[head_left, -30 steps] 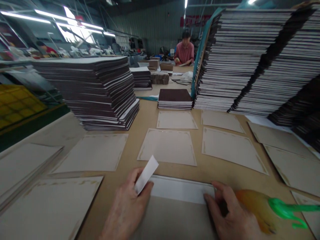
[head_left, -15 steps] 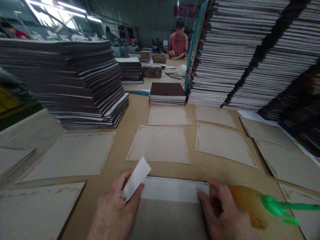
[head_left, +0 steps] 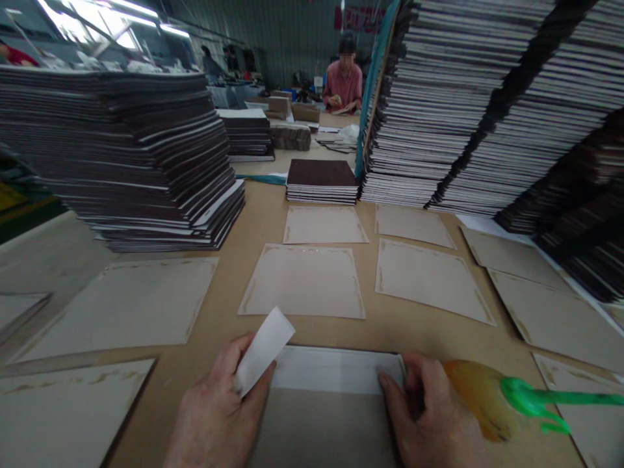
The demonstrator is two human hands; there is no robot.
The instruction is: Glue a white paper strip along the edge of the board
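No text can be read. A red banner (head_left: 358, 17) on the far wall, at the top centre of the frame, bears marks too blurred to make out. The white strip (head_left: 263, 351) at the lower centre shows a blank face.

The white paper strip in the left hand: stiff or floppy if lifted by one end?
The white paper strip looks thin and probably light. Pinched in the left hand, its free end stands up nearly straight, so it likely holds shape briefly but would bend easily if pushed.
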